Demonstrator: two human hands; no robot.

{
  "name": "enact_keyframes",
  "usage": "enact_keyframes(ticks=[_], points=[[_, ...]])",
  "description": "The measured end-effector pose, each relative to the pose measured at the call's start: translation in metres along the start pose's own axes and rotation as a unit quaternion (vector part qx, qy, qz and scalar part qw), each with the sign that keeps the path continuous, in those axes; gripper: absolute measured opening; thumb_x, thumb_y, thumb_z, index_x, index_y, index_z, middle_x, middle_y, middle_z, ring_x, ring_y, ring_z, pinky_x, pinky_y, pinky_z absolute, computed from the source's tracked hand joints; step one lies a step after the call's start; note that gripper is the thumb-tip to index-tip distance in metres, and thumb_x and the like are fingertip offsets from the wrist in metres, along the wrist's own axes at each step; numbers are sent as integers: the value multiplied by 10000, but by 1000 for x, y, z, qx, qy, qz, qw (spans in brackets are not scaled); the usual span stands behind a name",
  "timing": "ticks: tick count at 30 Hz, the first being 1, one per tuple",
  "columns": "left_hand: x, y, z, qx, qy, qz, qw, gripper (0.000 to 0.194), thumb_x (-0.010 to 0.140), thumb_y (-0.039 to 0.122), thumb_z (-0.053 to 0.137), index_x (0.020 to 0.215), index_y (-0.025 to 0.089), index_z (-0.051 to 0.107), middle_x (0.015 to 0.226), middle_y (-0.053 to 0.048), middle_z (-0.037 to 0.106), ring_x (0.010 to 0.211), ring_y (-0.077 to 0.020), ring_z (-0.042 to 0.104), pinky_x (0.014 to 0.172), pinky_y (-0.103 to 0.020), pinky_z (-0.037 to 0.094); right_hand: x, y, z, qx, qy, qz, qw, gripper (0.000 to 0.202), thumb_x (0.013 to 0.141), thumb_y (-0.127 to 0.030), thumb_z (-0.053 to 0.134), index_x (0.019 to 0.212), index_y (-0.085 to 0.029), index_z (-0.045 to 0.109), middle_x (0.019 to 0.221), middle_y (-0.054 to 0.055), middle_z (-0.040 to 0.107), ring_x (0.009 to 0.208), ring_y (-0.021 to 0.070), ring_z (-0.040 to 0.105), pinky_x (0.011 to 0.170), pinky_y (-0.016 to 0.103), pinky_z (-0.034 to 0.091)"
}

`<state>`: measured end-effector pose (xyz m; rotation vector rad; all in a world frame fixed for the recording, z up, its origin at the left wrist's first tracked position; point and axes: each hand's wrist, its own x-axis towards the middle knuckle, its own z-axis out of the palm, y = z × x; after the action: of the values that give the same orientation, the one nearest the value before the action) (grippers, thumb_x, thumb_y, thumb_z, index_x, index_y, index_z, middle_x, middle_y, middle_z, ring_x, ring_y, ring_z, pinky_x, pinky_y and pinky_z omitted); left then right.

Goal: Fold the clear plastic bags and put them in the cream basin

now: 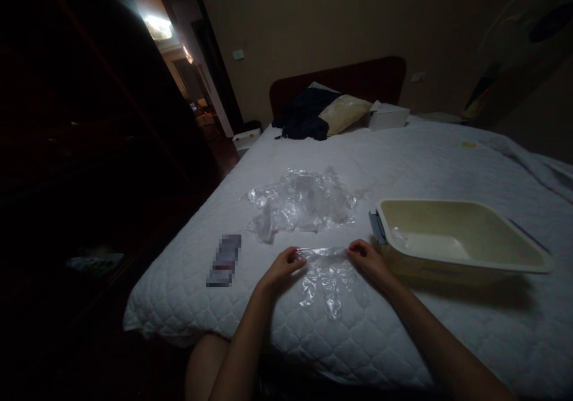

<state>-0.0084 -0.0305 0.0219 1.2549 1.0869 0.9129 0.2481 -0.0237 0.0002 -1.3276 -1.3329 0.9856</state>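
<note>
Low centre of frame, left hand [290,265] and right hand [366,259] each pinch an upper corner of one clear plastic glove [330,278], its fingers dangling toward the bed's [304,344] near edge. Just beyond, a crumpled clear plastic heap [304,201], pieces uncountable; bare quilt above it and at lower right. Mid-right, one cream tub [465,234], a clear scrap [398,234] inside at left; upper centre-right, one white box [389,116], contents not discernible; mid-left, one pixelated item [224,261].

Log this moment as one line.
left hand: pinches clear plastic piece, left end | right hand: pinches right end | beyond: crumpled plastic pile | right: cream tub
</note>
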Motion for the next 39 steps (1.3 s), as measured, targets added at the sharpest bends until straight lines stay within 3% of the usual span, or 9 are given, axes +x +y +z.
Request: enact_keyframes(ticks=[4, 9, 14, 19, 25, 30, 36, 39], points=[[9, -13, 5, 33, 68, 20, 997, 248, 596, 264, 684, 777, 114, 607, 675, -8, 557, 621, -103, 511, 573, -209, 387, -1, 1, -1, 0, -12, 18, 1000, 294, 649, -437, 620, 781, -184, 550, 689, 1, 560, 609, 136, 513, 562, 251, 409], [10, -24, 8, 62, 119, 53, 990, 194, 609, 244, 648, 760, 126, 613, 689, -7, 576, 631, -110, 513, 590, -212, 385, -3, 4, -8, 38, -56, 68, 995, 448, 645, -433, 632, 1026, -227, 520, 965, 58, 581, 723, 147, 560, 577, 251, 447], [8, -22, 8, 49, 129, 47, 989, 197, 617, 272, 648, 752, 133, 609, 681, -9, 576, 635, -116, 522, 581, -212, 398, -3, 6, -9, 25, -98, 80, 992, 439, 603, -388, 665, 983, -196, 557, 890, 45, 571, 667, 129, 547, 567, 260, 457], [4, -16, 5, 11, 87, 37, 995, 295, 590, 257, 688, 850, 141, 610, 732, -17, 587, 671, -117, 539, 611, -220, 420, -2, 10, -6, 7, -82, 56, 995, 400, 596, -369, 658, 930, -176, 553, 753, 2, 551, 580, 106, 500, 514, 232, 414], [-1, -17, 2, 35, 66, 27, 997, 486, 563, 146, 675, 1034, 158, 557, 825, -27, 598, 702, -120, 540, 621, -219, 413, -3, 7, -5, -19, -72, 10, 997, 213, 633, -354, 626, 712, -174, 544, 581, -38, 482, 532, 104, 442, 482, 217, 338], [0, -18, -1, 77, 57, 30, 995, 532, 535, 180, 706, 1047, 172, 560, 830, -14, 576, 679, -112, 513, 606, -218, 396, -6, 2, -3, -22, -75, 0, 997, 228, 637, -388, 616, 661, -182, 523, 556, -45, 461, 514, 102, 414, 472, 217, 307], [3, -17, -2, 41, 40, 29, 998, 633, 513, 206, 741, 1100, 177, 506, 845, -18, 579, 689, -109, 530, 646, -236, 408, -7, 0, -2, -11, -53, 7, 999, 263, 628, -429, 608, 647, -192, 498, 537, -52, 434, 497, 100, 392, 465, 216, 298], [4, -17, 2, 23, 46, 33, 998, 594, 536, 170, 710, 1091, 169, 500, 832, -12, 581, 711, -114, 543, 663, -233, 413, -8, -1, -1, -9, -50, 4, 999, 254, 632, -416, 610, 654, -189, 499, 548, -49, 445, 507, 100, 402, 470, 216, 305]])
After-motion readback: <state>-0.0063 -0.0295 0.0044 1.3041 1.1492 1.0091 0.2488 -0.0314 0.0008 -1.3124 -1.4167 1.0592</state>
